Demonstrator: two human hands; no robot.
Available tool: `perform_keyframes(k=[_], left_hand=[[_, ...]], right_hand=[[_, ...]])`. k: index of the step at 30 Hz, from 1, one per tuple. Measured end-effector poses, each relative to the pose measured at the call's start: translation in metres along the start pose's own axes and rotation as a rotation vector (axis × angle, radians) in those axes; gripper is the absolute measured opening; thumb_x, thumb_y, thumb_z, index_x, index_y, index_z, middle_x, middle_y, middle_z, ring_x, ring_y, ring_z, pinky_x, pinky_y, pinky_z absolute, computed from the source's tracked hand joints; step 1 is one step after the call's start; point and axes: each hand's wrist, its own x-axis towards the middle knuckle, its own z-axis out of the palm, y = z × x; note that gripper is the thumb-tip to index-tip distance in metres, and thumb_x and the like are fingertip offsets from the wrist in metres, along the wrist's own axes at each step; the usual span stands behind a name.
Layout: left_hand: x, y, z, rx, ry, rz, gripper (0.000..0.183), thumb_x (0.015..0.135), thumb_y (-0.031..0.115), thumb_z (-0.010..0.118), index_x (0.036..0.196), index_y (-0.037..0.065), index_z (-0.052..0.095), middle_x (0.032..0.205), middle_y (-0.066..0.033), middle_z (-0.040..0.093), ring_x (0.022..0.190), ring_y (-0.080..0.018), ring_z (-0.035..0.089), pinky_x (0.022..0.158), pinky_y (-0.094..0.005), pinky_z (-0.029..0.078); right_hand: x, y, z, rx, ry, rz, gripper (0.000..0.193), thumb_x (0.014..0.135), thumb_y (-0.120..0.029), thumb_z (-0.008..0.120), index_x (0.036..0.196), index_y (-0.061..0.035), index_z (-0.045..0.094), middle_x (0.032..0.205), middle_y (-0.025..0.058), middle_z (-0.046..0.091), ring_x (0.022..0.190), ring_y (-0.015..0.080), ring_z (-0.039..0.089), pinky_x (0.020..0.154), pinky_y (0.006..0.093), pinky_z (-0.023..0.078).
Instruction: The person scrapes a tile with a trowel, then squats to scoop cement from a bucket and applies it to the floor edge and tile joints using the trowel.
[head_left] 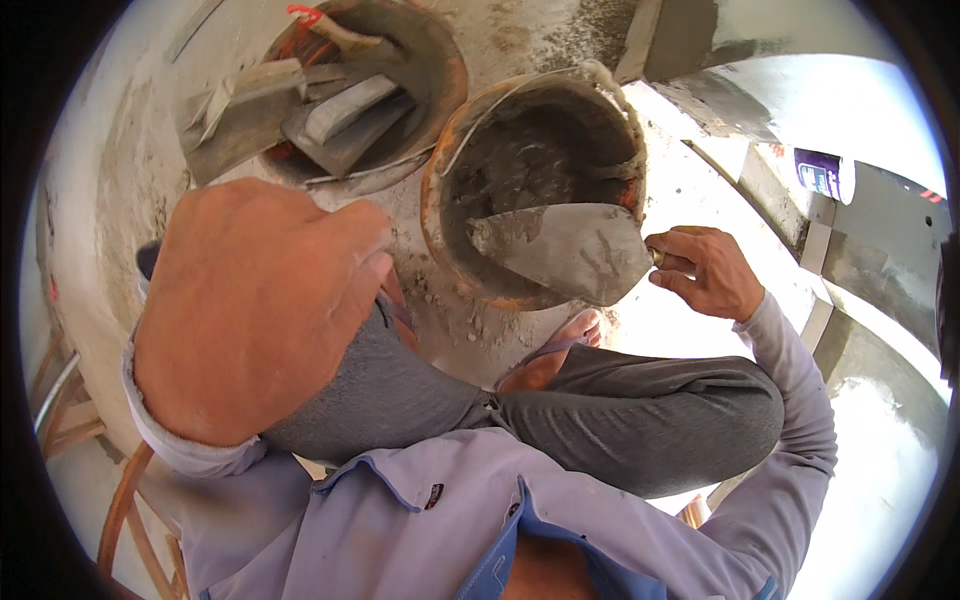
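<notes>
My right hand point(706, 272) is closed round the handle of a trowel. The pointed trowel blade point(570, 245), smeared with grey mortar, lies level across the near right side of an orange-brown bucket point(432, 205). Wet grey mortar point(525, 170) shows inside that bucket. My left hand point(260, 305) is raised close to the camera, its back turned up and its fingers curled in. What those fingers hold, if anything, is hidden. Beyond it stands a second bucket point(455, 75), apart from both hands.
The second bucket holds a float point(350, 110) and a brush with a wooden handle point(345, 38). A mortar-stained board-like tool point(240, 115) juts over its left rim. My sandalled foot point(555, 360) is close to the mortar bucket. A purple-and-white tub point(825, 175) stands at the right.
</notes>
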Motion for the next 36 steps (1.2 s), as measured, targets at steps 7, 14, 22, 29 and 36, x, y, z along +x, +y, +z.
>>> perform_keyframes(k=[7,14,22,29,36], left_hand=[[0.026,0.015,0.001,-0.043,0.211,0.127,0.005,0.085,0.011,0.064,0.084,0.006,0.065,0.064,-0.0140,0.058,0.064,-0.0367,0.058,0.060,-0.0467,0.040],[0.044,0.025,0.002,-0.108,0.034,0.004,0.005,0.087,0.008,0.062,0.085,0.004,0.065,0.069,-0.0140,0.063,0.067,-0.0362,0.062,0.061,-0.0454,0.043],[0.045,0.038,0.000,-0.091,0.019,-0.079,0.006,0.088,0.008,0.061,0.086,0.004,0.065,0.069,-0.0134,0.064,0.067,-0.0343,0.063,0.063,-0.0436,0.046],[0.047,0.040,-0.001,-0.031,-0.008,-0.120,0.007,0.088,0.008,0.061,0.088,0.004,0.066,0.070,-0.0143,0.064,0.067,-0.0345,0.064,0.064,-0.0434,0.046],[0.047,0.039,0.000,-0.022,-0.002,-0.116,0.006,0.088,0.007,0.061,0.088,0.003,0.066,0.071,-0.0166,0.063,0.067,-0.0361,0.063,0.064,-0.0447,0.045]], right_hand=[[-0.088,0.051,0.003,0.261,0.262,0.201,0.029,0.082,-0.015,0.074,0.104,0.0016,0.066,0.085,0.0160,0.068,0.075,0.0277,0.065,0.072,0.0368,0.051],[-0.119,0.138,0.009,0.070,0.464,0.512,0.030,0.081,-0.022,0.078,0.095,-0.0020,0.062,0.069,0.0083,0.057,0.063,0.0195,0.053,0.064,0.0341,0.046],[-0.101,0.207,0.004,0.235,0.492,0.515,0.029,0.082,-0.023,0.076,0.078,-0.0015,0.057,0.064,0.0047,0.046,0.062,0.0156,0.043,0.060,0.0355,0.040],[-0.098,0.232,-0.010,0.207,0.551,0.429,0.035,0.086,-0.018,0.074,0.071,-0.0071,0.044,0.061,-0.0029,0.037,0.054,0.0080,0.038,0.049,0.0298,0.034],[-0.094,0.238,-0.045,0.053,0.467,0.513,0.032,0.080,-0.030,0.075,0.086,0.0003,0.068,0.069,0.0144,0.062,0.063,0.0257,0.056,0.065,0.0410,0.045]])
